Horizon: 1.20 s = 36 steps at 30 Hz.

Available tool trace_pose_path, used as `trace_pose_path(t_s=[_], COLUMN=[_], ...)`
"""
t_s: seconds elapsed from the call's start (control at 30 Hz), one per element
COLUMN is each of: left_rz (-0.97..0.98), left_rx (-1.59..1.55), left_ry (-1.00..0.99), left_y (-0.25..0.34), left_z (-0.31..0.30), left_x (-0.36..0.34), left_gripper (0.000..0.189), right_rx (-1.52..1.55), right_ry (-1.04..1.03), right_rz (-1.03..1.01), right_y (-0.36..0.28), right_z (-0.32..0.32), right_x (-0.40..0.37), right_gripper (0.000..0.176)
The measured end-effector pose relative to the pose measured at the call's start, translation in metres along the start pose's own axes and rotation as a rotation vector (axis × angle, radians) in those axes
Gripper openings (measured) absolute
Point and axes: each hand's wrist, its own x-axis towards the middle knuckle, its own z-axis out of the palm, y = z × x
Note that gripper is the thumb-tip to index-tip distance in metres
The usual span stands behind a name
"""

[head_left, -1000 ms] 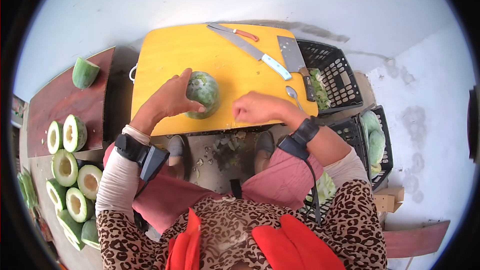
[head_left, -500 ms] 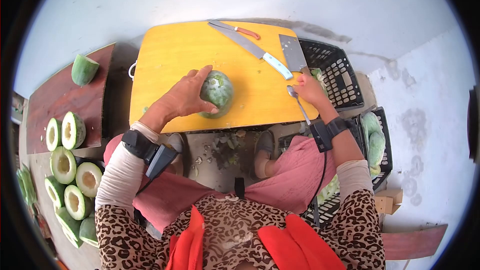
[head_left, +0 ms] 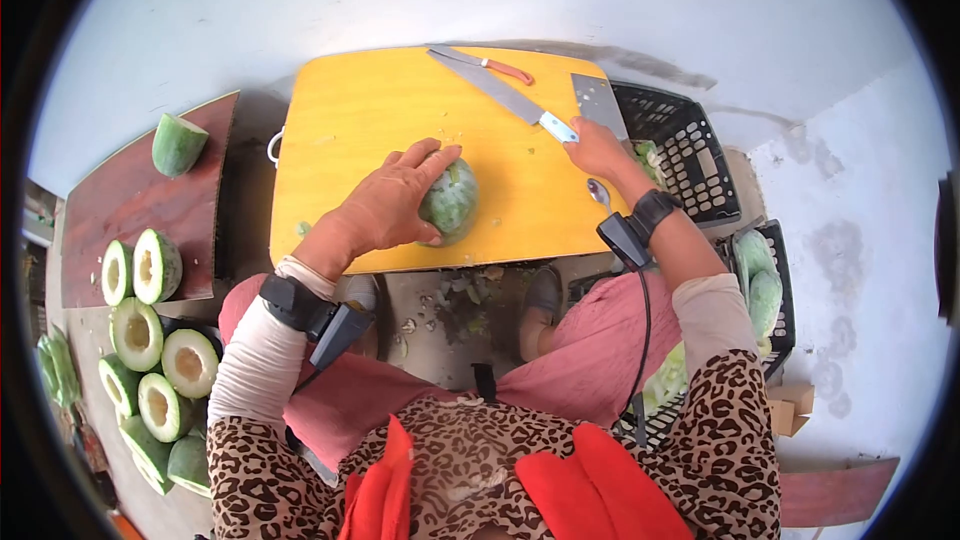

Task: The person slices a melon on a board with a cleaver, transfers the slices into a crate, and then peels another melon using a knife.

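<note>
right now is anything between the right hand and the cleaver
Nothing visible does. The right hand covers the handle of the cleaver, so only the blade shows. The long knife lies just left of that hand and the spoon by the wrist; neither sits between them. The left hand grips the melon.

Hollowed melon halves (head_left: 138, 330) pile up at eight o'clock. A cut melon piece (head_left: 178, 144) lies on a brown board (head_left: 110, 210) at ten. Black crates (head_left: 680, 140) stand at three, and an orange-handled knife (head_left: 485, 63) lies at twelve.
</note>
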Motion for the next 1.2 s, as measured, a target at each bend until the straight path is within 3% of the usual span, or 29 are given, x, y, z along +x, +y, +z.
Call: trace_pose_path(t_s=[0.17, 0.27, 0.37, 0.47, 0.67, 0.77, 0.9, 1.0, 1.03, 1.2], left_rz=[-0.043, -0.064, -0.173, -0.229, -0.203, -0.048, -0.038, -0.058, -0.066, -0.187], left_rx=[0.035, 0.107, 0.196, 0.251, 0.027, 0.077, 0.092, 0.126, 0.132, 0.153], left_ry=[0.004, 0.050, 0.058, 0.086, 0.041, 0.157, 0.149, 0.177, 0.195, 0.335], left_y=[0.009, 0.011, 0.026, 0.032, 0.018, 0.009, 0.011, 0.016, 0.018, 0.038], left_z=[-0.005, -0.001, 0.002, 0.012, 0.003, 0.021, 0.020, 0.022, 0.025, 0.053], left_x=[-0.004, -0.006, -0.009, -0.012, -0.017, -0.018, -0.017, -0.018, -0.018, -0.013], left_gripper=[0.102, 0.101, 0.102, 0.102, 0.102, 0.104, 0.105, 0.104, 0.103, 0.102], right_rx=[-0.136, -0.015, 0.081, 0.305, 0.519, 0.646, 0.466, 0.836, 0.944, 0.864], right_ry=[0.120, -0.059, -0.026, -0.200, -0.315, -0.318, 0.193, 0.377, 0.249, 0.094], right_rz=[0.039, -0.024, -0.069, -0.012, -0.023, -0.010, -0.147, -0.235, -0.196, -0.226], right_y=[-0.016, -0.008, -0.017, -0.047, -0.064, -0.058, -0.064, -0.075, -0.080, -0.084], right_z=[0.020, 0.019, 0.010, -0.024, -0.036, -0.042, -0.040, -0.030, -0.034, -0.032], right_x=[0.008, 0.021, 0.014, -0.013, -0.056, -0.079, -0.126, -0.151, -0.161, -0.177], right_gripper=[0.026, 0.031, 0.036, 0.034, 0.036, 0.033, 0.037, 0.044, 0.044, 0.037])
